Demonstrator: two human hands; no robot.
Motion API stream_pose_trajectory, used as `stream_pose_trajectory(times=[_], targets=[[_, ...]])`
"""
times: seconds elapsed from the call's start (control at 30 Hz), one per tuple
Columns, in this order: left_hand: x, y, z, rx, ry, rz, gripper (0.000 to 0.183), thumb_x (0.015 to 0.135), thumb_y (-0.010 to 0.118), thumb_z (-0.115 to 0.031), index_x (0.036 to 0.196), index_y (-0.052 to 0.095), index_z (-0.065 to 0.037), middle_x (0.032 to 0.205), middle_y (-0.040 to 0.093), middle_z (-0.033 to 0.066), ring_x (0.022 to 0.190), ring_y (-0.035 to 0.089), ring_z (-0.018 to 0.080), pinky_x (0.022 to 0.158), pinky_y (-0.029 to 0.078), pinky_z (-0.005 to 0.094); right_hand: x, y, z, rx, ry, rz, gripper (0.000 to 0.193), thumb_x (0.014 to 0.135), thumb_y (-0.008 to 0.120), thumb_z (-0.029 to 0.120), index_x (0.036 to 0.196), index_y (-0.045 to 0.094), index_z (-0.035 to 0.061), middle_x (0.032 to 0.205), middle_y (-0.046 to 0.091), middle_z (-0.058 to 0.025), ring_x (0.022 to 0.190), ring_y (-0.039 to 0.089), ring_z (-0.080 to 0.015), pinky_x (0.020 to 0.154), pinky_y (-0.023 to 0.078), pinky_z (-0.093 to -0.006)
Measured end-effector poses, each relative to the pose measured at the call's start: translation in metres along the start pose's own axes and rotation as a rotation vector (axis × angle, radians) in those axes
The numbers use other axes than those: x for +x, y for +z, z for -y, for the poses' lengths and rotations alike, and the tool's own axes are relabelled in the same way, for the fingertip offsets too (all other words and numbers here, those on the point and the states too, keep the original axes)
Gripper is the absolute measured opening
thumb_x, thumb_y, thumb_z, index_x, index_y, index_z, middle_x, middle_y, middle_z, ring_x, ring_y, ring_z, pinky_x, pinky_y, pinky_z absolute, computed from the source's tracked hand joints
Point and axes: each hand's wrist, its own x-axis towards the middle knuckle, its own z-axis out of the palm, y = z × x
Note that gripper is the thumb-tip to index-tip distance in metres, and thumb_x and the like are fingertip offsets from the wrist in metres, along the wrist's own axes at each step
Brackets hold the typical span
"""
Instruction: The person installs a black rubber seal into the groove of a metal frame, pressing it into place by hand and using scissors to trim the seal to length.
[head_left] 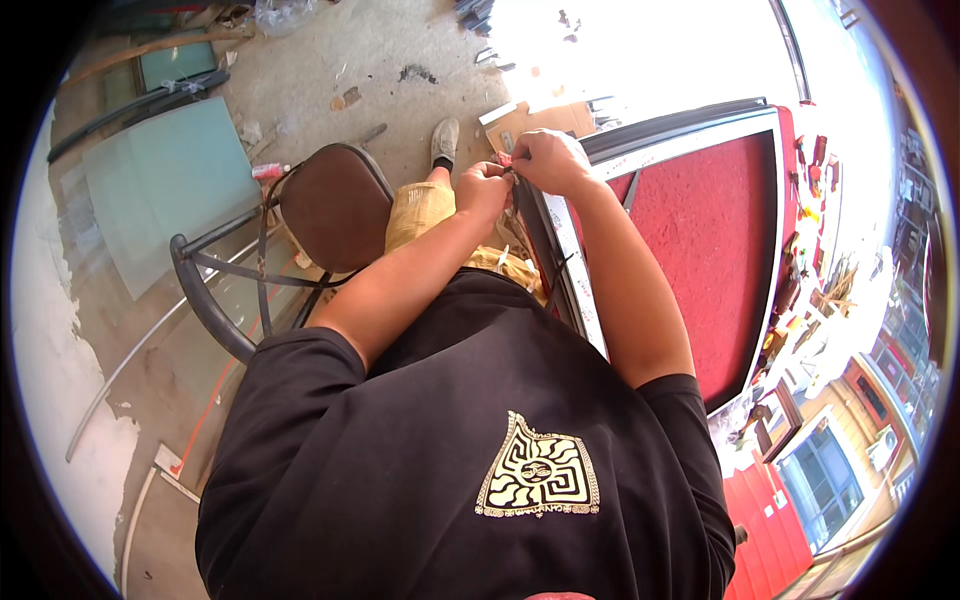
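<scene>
My left hand (484, 190) and my right hand (553, 160) meet at the near-left corner of a window frame (690, 141) with white and dark rails. The frame lies flat on a red-covered worktable (700, 240). Fingers of both hands are pinched close together over a small dark piece, too small and covered to name. A bit of pinkish-red material (504, 158) shows between the fingertips. My right forearm reaches across the frame's white side rail; the left forearm passes above my lap.
To the left stands a chair with a brown seat (336, 208) and dark metal arms. Glass sheets (160, 185) lean beyond it, near a pink-labelled bottle (269, 171). Cardboard (540, 119) lies past my hands. Assorted tools (815, 185) crowd the table's right edge.
</scene>
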Motion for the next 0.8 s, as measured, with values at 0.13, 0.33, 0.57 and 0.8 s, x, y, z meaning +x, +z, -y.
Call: stream_pose_trajectory(times=[0.13, 0.33, 0.57, 0.8], targets=[[0.001, -0.005, -0.003, 0.001, -0.004, 0.029, 0.015, 0.097, 0.076, -0.011, 0.105, 0.068, -0.001, 0.090, 0.072, 0.0060, 0.075, 0.070, 0.0149, 0.068, 0.059, 0.0296, -0.003, 0.000, -0.008, 0.037, -0.031, -0.131, 0.019, 0.092, 0.067, 0.026, 0.096, 0.079, 0.0123, 0.099, 0.077, -0.0141, 0.102, 0.072, -0.0365, 0.092, 0.056, -0.0459], [0.006, -0.022, 0.003, 0.128, 0.047, 0.184, 0.019, 0.101, 0.075, -0.014, 0.114, 0.067, -0.002, 0.103, 0.074, 0.0058, 0.089, 0.073, 0.0160, 0.081, 0.064, 0.0330, -0.021, -0.017, -0.022, 0.047, 0.067, -0.518, 0.018, 0.094, 0.068, 0.024, 0.097, 0.079, 0.0100, 0.100, 0.077, -0.0143, 0.104, 0.071, -0.0362, 0.095, 0.053, -0.0488], [0.010, -0.016, -0.002, 0.186, 0.005, 0.161, 0.019, 0.101, 0.075, -0.014, 0.113, 0.067, -0.002, 0.101, 0.073, 0.0050, 0.087, 0.071, 0.0155, 0.079, 0.063, 0.0321, 0.001, -0.021, -0.009, -0.034, 0.056, -0.151, 0.019, 0.089, 0.071, 0.030, 0.097, 0.084, 0.0170, 0.103, 0.079, -0.0120, 0.100, 0.074, -0.0330, 0.092, 0.057, -0.0448], [0.008, -0.009, 0.003, 0.114, 0.051, 0.082, 0.012, 0.096, 0.077, -0.008, 0.101, 0.070, 0.001, 0.085, 0.072, 0.0042, 0.066, 0.065, 0.0113, 0.061, 0.055, 0.0276, 0.016, -0.008, -0.009, -0.072, 0.108, 0.130, 0.021, 0.089, 0.073, 0.032, 0.101, 0.083, 0.0175, 0.097, 0.078, -0.0121, 0.097, 0.074, -0.0322, 0.086, 0.058, -0.0445]])
